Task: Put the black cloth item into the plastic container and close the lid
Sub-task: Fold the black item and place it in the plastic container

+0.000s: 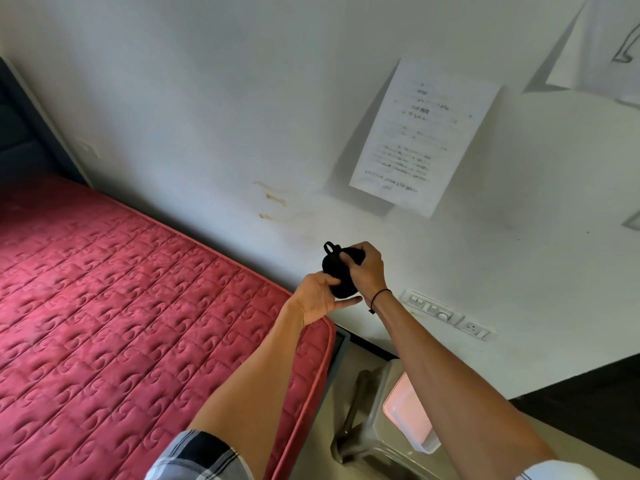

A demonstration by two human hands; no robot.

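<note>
A bunched black cloth item (341,271) is held up in the air between both hands, in front of a white wall (207,98) and above the corner of a red quilted mattress (121,306). The left hand (317,299) is curled under and against the cloth's lower left side, the thumb pressed onto the fabric and the fingers partly extended beneath it. The right hand (367,268) is wrapped over the cloth from the right, its fingers closed on the bundle; a thin dark cord (380,295) is worn at that wrist. A small loop of the cloth is seen sticking up at the top left of the bundle. Well below the hands, on the floor beside the mattress, a plastic container (408,410) with a pinkish inside is partly hidden by the right forearm; its lid cannot be made out. A printed sheet of paper (422,136) is fixed to the wall, and wall sockets (446,315) are set lower down.
</note>
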